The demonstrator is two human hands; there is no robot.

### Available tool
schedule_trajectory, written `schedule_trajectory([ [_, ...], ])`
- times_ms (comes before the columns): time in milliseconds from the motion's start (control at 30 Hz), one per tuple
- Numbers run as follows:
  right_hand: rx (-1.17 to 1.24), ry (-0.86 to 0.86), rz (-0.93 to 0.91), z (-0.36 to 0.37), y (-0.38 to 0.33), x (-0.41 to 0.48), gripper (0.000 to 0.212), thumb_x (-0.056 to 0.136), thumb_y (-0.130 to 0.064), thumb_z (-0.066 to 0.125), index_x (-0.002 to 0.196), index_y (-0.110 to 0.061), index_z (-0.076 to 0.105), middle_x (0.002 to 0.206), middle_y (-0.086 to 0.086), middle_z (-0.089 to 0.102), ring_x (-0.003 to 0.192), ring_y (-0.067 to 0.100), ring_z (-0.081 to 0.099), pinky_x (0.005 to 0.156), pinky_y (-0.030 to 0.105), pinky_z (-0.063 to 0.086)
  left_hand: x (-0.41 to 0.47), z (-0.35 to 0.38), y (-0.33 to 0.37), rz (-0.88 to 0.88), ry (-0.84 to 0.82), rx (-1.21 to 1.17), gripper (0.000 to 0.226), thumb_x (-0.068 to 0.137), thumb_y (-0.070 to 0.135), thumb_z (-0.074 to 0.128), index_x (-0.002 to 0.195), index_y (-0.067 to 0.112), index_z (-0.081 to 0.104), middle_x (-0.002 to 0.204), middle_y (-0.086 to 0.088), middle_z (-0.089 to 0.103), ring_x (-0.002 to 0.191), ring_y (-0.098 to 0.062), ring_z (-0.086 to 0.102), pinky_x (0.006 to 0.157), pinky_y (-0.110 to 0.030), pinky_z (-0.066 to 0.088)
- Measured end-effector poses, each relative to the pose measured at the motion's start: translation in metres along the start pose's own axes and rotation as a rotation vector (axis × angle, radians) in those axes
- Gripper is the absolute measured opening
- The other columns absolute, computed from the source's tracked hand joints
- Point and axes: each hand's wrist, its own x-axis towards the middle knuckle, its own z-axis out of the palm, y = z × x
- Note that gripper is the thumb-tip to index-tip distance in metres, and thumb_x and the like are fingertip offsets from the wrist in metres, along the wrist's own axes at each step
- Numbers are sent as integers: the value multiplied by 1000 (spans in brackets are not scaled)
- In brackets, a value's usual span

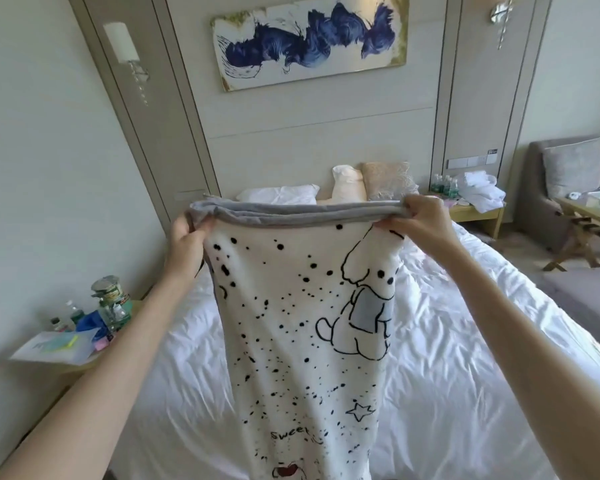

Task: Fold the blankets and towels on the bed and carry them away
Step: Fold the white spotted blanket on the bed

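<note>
A white blanket (291, 323) with black dots, a cartoon dog and a grey border hangs in front of me above the bed (465, 358). It looks doubled over, with several grey edges stacked along the top. My left hand (187, 240) grips the top left corner. My right hand (420, 220) pinches the top right corner. The blanket's lower part runs out of the bottom of the frame. White towels or robes (478, 192) lie heaped on the right nightstand.
Pillows (281, 195) and a cushion (385, 181) lean at the headboard. The left nightstand (66, 344) carries bottles, a jar and papers. A grey sofa (568, 188) and a wooden luggage rack (582, 230) stand at the right.
</note>
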Motion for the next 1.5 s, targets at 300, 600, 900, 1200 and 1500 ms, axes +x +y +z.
schedule_trajectory([
  [300,-404,-91,19,32,51,-76,20,81,-28,74,82,-17,58,69,-1,63,63,22,58,48,29,37,-78,13,-62,-211,134,581,12,102,22,48,102,10,48,99,-1,52,73,-12,46,51,-3,33],
  [600,440,-192,274,-3,43,-49,18,77,-3,74,92,-5,64,88,13,62,86,24,56,78,36,44,-54,11,-41,-175,3,118,6,96,27,61,101,26,64,104,13,65,100,-3,59,76,-12,43],
  [900,917,-235,322,-28,27,2,40,85,-42,66,106,-8,73,104,14,71,98,26,69,80,37,58,6,58,-3,-103,-91,-86,11,96,34,61,96,34,72,108,-3,74,108,-24,68,95,-43,53],
  [1200,983,-27,351,-71,63,133,21,77,-34,76,85,-14,75,87,7,74,85,24,70,70,34,58,116,179,-14,-113,-98,-164,30,96,37,61,106,8,61,111,-20,68,104,-34,66,94,-56,50],
  [1500,938,88,253,-134,150,304,15,83,-27,69,74,-22,57,74,1,63,69,18,63,69,34,55,243,358,-49,-88,-88,-156,31,96,42,58,98,10,55,98,-12,60,91,-25,60,90,-52,51],
])
